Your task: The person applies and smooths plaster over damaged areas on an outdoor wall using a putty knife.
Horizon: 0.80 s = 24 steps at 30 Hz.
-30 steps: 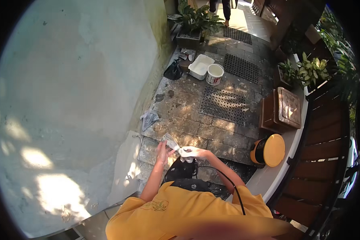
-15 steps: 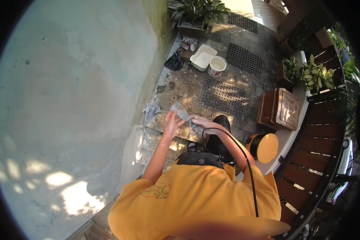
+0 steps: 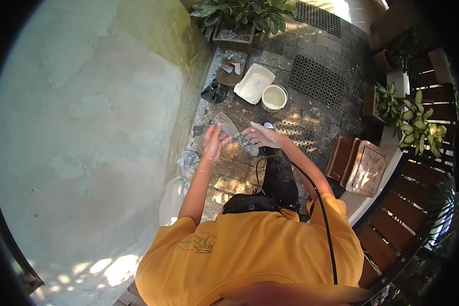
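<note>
My left hand holds a putty knife by its wide blade, fingers and thumb around the blade's edge. The knife's broad blade points up and left, and its grey, smeared handle slants down to the right. My right hand is open beside the knife's neck and handle, its fingers stretched out and whitened; whether the fingertips touch it I cannot tell. Farther off on the pavement stand a white rectangular tub and a round white bucket, both with pale residue inside.
A patchy plastered wall rises at the left. A black bag and a clear plastic bag lie along its foot. Black rubber mats cover parts of the paving. Brown bins, potted plants and a slatted fence line the right.
My right hand has loosened from the knife's handle and opened. Both hands and the knife are a little farther forward. The view has shifted closer to the tub and bucket; a foot shows ahead.
</note>
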{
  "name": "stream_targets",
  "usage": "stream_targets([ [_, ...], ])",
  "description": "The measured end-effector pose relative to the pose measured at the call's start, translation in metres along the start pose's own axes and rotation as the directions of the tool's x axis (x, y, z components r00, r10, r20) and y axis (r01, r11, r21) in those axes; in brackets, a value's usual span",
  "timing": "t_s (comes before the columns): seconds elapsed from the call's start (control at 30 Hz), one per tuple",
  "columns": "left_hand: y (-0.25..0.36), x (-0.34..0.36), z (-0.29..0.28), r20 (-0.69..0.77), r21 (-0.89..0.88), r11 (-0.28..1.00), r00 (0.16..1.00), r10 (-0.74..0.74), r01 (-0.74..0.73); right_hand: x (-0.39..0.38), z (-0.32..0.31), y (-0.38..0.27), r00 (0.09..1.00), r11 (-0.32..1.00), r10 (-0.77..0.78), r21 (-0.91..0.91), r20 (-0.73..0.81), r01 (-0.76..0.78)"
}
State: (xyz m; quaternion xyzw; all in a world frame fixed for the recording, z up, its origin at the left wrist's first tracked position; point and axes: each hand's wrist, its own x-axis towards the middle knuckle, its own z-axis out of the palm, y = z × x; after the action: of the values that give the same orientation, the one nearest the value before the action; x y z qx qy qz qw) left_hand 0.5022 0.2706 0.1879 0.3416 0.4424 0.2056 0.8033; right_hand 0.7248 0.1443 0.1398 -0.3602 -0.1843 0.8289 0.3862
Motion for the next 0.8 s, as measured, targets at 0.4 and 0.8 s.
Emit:
stream_targets([
  [0.4, 0.169, 0.086, 0.135, 0.116, -0.732, 0.680, 0.972, 0.202, -0.054, -0.046, 0.021, -0.243, 0.979, 0.954, -0.202, -0.223, 0.011, 0.199],
  [0.8, 0.120, 0.185, 0.108, 0.229, -0.201, 0.975, 0.972, -0.044, 0.091, 0.036, -0.082, -0.214, 0.999, 0.876, -0.050, -0.480, -0.001, 0.043],
])
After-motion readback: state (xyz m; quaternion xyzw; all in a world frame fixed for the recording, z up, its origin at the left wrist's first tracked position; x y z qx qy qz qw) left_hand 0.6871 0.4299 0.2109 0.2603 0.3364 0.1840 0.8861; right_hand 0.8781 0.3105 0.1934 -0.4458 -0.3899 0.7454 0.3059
